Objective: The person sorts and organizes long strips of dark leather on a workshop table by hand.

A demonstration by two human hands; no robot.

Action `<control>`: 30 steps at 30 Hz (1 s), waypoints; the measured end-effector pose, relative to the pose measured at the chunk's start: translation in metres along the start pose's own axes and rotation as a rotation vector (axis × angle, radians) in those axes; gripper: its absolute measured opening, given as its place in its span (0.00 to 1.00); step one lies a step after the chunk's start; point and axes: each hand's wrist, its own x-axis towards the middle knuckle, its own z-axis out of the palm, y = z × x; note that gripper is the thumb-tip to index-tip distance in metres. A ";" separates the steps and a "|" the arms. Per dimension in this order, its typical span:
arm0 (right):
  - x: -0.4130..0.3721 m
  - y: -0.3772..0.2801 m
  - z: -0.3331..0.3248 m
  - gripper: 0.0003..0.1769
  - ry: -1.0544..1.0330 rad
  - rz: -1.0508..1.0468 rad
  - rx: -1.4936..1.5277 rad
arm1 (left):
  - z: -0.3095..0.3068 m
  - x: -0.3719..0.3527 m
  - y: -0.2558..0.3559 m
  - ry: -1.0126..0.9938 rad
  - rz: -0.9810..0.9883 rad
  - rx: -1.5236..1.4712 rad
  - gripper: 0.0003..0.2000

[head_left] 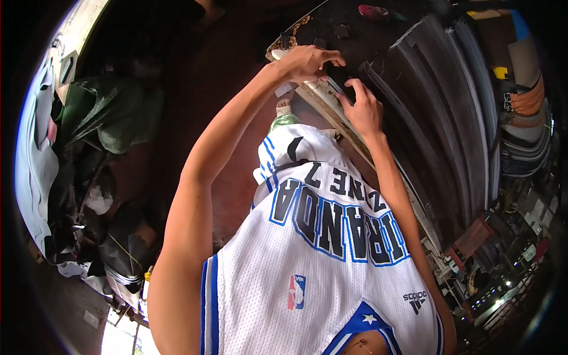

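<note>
My left hand (307, 63) is over the far end of a narrow, worn work table (331, 105), palm down, its fingers bent and thumb apart from them. Close by on the right is my right hand (363, 110), fingers curved and spread, above the table's right side. Between the hands the surface is very dark, and I cannot make out any item there. Small dark pieces (341, 31) lie beyond my left hand. Long dark strips or sheets (435, 106) with pale edges stretch along the right of the table.
A red object (373, 11) is at the far edge. Piled dark and orange-brown material (526, 102) stands at the right. Green cloth (112, 112) and pale fabric (36, 160) hang or lie at the left. My foot (283, 107) shows beside the table on the dark red floor (236, 171).
</note>
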 end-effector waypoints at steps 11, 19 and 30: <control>0.025 0.030 0.001 0.16 -0.013 0.034 0.200 | 0.013 -0.082 -0.009 0.772 -0.363 -0.466 0.16; 0.067 0.038 -0.001 0.18 -0.066 -0.051 0.135 | 0.201 -0.243 -0.028 1.050 -0.895 -0.608 0.11; 0.164 0.082 0.007 0.21 0.027 -0.242 -0.034 | 0.443 -0.318 0.073 0.341 -1.379 -0.683 0.16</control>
